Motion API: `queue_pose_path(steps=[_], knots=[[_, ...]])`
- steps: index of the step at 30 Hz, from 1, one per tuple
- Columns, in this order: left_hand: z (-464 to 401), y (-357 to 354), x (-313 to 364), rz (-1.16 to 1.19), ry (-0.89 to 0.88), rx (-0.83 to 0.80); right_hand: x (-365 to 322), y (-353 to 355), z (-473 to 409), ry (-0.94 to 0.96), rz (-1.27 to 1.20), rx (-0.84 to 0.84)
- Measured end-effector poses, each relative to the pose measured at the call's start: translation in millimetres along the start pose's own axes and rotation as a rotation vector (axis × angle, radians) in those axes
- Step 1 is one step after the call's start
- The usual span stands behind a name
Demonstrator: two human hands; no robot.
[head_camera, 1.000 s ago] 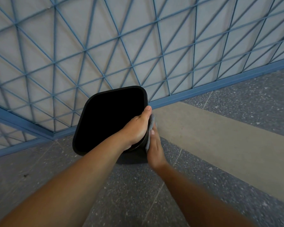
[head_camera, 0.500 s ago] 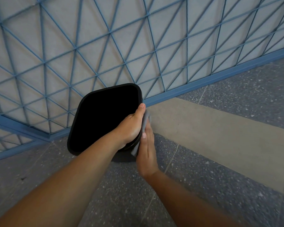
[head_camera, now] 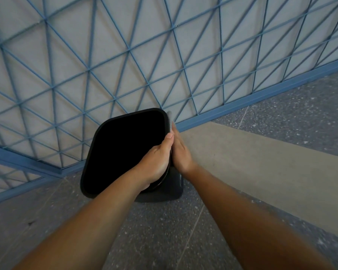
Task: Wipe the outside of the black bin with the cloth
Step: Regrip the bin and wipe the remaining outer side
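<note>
Head view, the only one I have. The black bin (head_camera: 125,152) stands on the speckled grey floor (head_camera: 164,230), close against the foot of a wall covered by a blue metal lattice (head_camera: 125,55). I look down into its open mouth, which reads as solid black; nothing inside can be made out. Its rim leans toward the lattice, and the darker base shows below the rim on the near right side.

The left hand (head_camera: 156,162) is closed over the bin's right rim, thumb lying along the top edge and the other fingers hidden inside the mouth. I record this as a firm grasp on the bin.

The right hand (head_camera: 180,152) lies flat against the bin's outer right wall, directly beside the left hand, fingers extended toward the far corner. A strip of grey cloth (head_camera: 170,118) projects beyond its fingertips along the rim's far right corner, pressed between palm and bin wall. The rest of the cloth is covered by the hand.

Both forearms enter from the lower edge, bare. A paler tan band of flooring (head_camera: 252,152) runs to the right of the bin, beside the blue base rail (head_camera: 242,102).
</note>
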State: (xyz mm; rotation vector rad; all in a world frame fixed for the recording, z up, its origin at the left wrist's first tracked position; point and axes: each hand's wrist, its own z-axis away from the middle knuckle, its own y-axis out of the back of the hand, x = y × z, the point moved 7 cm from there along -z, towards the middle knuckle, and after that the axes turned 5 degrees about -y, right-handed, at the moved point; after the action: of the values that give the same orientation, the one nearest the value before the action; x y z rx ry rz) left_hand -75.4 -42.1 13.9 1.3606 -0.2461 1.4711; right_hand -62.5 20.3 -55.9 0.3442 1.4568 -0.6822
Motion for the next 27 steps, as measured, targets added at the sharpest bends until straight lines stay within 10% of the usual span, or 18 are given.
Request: queue_pose_path(steps=[27], knots=[[-4.7, 1.3, -9.5, -0.012, -0.001, -0.009, 8.1, 4.3, 11.7, 0.028, 0.006, 0.046]])
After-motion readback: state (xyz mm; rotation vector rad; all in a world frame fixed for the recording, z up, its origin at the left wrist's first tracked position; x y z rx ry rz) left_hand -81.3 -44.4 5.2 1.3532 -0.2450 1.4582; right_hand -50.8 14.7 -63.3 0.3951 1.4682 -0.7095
